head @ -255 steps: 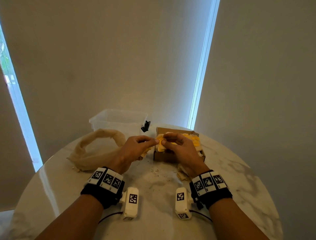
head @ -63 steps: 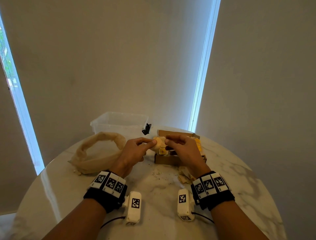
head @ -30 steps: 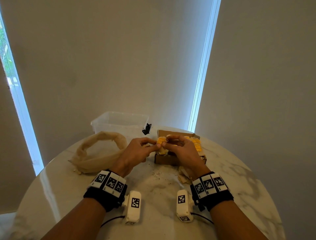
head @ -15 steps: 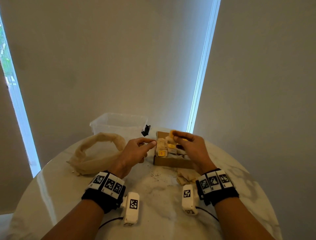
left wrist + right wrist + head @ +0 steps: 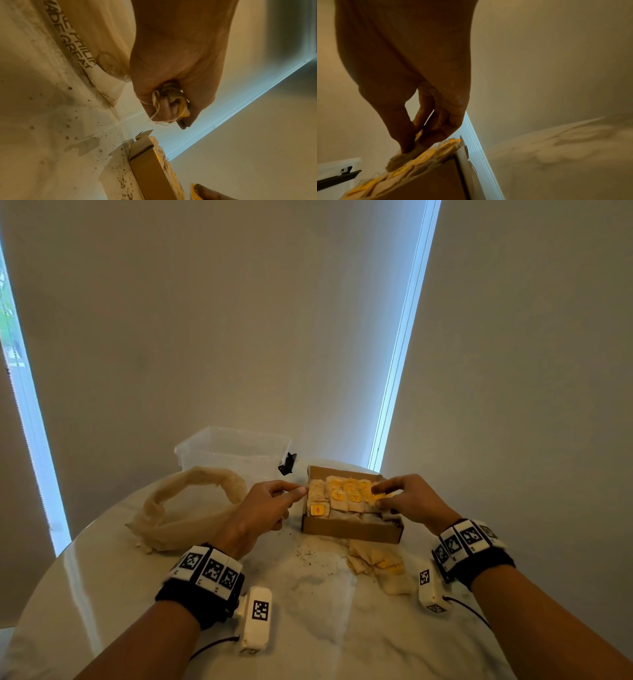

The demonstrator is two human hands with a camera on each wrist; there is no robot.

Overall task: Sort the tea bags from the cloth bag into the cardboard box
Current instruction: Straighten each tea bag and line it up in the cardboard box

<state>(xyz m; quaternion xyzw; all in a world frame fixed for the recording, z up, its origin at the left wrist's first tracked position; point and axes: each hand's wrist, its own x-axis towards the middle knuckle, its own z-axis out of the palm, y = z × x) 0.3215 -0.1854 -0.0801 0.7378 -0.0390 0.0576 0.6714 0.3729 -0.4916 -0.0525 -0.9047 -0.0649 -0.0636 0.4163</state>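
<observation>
The cardboard box (image 5: 349, 531) holds rows of tea bags with yellow tags (image 5: 346, 495). Over its right side my right hand (image 5: 377, 497) pinches one tea bag (image 5: 406, 157) between thumb and fingers and sets it against the packed row. My left hand (image 5: 295, 492) hovers at the box's left edge, its fingers curled round a crumpled tea bag (image 5: 173, 100) whose string hangs out. The beige cloth bag (image 5: 185, 508) lies slumped to the left of that hand. In the left wrist view the box corner (image 5: 149, 166) sits just below the fist.
A small heap of loose tea bags (image 5: 380, 563) lies on the marble table (image 5: 308, 628) in front of the box, among scattered tea crumbs. A clear plastic tub (image 5: 233, 450) and a black clip (image 5: 287, 464) stand behind. The round table's edge curves close on the right.
The hands, together over the box a second ago, have parted. My right hand carried a tea bag to the box's right side and lowered it. The left hand stayed by the left edge.
</observation>
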